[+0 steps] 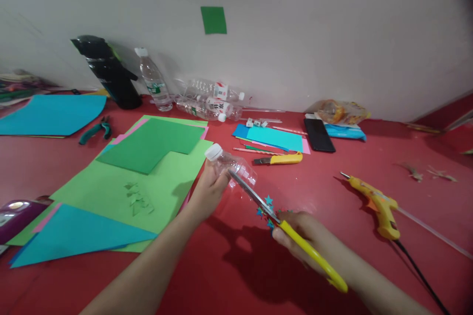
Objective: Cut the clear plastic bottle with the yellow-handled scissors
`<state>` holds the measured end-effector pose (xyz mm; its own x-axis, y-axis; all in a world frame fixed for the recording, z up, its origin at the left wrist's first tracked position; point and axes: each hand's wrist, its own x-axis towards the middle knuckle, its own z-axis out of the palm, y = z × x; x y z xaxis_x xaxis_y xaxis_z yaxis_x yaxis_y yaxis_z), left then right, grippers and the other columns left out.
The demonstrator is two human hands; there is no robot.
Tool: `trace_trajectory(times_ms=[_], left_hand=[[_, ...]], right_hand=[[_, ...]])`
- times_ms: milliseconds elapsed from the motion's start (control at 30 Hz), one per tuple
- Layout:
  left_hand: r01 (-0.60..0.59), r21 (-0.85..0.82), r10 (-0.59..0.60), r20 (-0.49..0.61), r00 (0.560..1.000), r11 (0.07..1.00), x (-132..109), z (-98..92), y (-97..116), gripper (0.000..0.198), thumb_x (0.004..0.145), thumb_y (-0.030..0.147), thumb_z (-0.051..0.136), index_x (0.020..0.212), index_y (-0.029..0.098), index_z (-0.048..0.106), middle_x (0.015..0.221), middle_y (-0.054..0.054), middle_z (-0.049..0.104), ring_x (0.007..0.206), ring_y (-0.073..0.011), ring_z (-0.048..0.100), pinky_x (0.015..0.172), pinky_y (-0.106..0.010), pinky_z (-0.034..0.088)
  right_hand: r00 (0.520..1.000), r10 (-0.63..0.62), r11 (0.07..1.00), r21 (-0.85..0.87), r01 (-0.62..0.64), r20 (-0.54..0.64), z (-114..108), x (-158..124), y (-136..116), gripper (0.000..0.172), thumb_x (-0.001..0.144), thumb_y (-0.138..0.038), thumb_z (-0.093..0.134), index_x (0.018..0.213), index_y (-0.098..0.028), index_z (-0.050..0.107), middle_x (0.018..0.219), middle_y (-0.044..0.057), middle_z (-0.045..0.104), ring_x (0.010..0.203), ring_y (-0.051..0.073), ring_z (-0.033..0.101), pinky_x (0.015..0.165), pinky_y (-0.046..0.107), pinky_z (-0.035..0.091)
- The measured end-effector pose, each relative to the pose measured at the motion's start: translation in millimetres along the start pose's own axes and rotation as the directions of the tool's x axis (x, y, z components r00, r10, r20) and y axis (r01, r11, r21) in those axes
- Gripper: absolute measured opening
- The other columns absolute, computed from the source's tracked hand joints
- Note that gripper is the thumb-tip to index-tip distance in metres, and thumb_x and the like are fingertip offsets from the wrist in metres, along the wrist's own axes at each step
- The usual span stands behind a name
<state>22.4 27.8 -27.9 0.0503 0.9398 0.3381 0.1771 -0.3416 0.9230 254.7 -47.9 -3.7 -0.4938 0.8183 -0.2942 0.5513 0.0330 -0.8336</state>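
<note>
My left hand (pixel 209 189) is closed around a clear plastic bottle piece (pixel 240 165), tilted, with its white cap (pixel 213 152) toward the upper left. In my right hand (pixel 306 236) is a pair of scissors (pixel 306 251) with a yellow handle. Their metal blades reach up and left to the plastic beside my left fingers; whether they cut into it I cannot tell. Small blue and green paper stars (pixel 268 201) lie on the red table below the blades, partly hidden by my right hand.
Green paper sheets (pixel 158 197) cover the left side, with pliers (pixel 95 130) behind. A yellow utility knife (pixel 284 158) and a phone (pixel 320 135) lie beyond my hands. To the right rests a yellow glue gun (pixel 375 202) with its cord. Plastic bottles (pixel 207 101) and a black flask (pixel 109 74) line the wall.
</note>
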Motion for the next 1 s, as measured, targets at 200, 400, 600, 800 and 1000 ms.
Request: trace_trajectory(times_ms=[200,400,600,800,1000], left_hand=[[-0.016,-0.008,0.016,-0.01,1.0,1.0,0.9,1.8,3.3,0.015,0.089,0.027,0.051,0.101,0.02,0.054,0.101,-0.007,0.062,0.095,-0.0206,0.058,0.094,-0.039,0.043],[0.0,-0.014,0.0,-0.012,1.0,1.0,1.4,1.1,4.0,0.017,0.087,0.027,0.051,0.102,0.019,0.054,0.102,-0.008,0.062,0.097,-0.0212,0.058,0.097,-0.04,0.041],[-0.017,0.047,0.017,0.016,1.0,0.999,0.5,0.9,4.7,0.015,0.087,0.025,0.049,0.101,0.019,0.051,0.099,-0.008,0.061,0.093,-0.0211,0.057,0.096,-0.041,0.041],[-0.016,0.098,0.011,0.054,0.998,0.995,-0.9,2.8,5.1,0.012,0.088,0.022,0.045,0.099,0.02,0.047,0.093,-0.006,0.061,0.086,-0.0197,0.057,0.092,-0.041,0.042],[-0.022,0.128,0.018,0.037,0.999,0.991,-0.9,2.0,4.8,0.012,0.088,0.022,0.045,0.1,0.02,0.047,0.095,-0.007,0.06,0.088,-0.0198,0.056,0.093,-0.042,0.042]], right_hand=[[0.999,0.016,1.0,-0.004,-0.016,0.031,0.4,-0.6,-0.1,0.042,0.096,-0.054,0.044,0.069,-0.023,0.033,0.061,-0.006,0.031,0.051,0.01,0.03,0.045,0.024,0.02],[0.999,0.026,0.999,0.039,-0.027,0.038,1.0,-1.3,-0.1,0.045,0.094,-0.06,0.043,0.07,-0.023,0.037,0.061,-0.006,0.031,0.052,0.01,0.029,0.045,0.024,0.022],[0.999,0.02,1.0,0.018,-0.021,0.036,-1.3,0.3,-3.2,0.048,0.093,-0.064,0.041,0.069,-0.023,0.036,0.056,-0.006,0.036,0.048,0.009,0.034,0.043,0.022,0.024],[0.998,0.03,0.999,0.043,-0.032,0.046,-0.9,-0.5,-3.8,0.051,0.092,-0.068,0.039,0.069,-0.023,0.035,0.057,-0.006,0.036,0.049,0.01,0.034,0.043,0.022,0.026],[0.999,0.033,0.998,0.044,-0.034,0.022,2.4,1.8,1.6,0.048,0.093,-0.065,0.043,0.069,-0.023,0.035,0.06,-0.006,0.033,0.052,0.01,0.031,0.045,0.023,0.023]])
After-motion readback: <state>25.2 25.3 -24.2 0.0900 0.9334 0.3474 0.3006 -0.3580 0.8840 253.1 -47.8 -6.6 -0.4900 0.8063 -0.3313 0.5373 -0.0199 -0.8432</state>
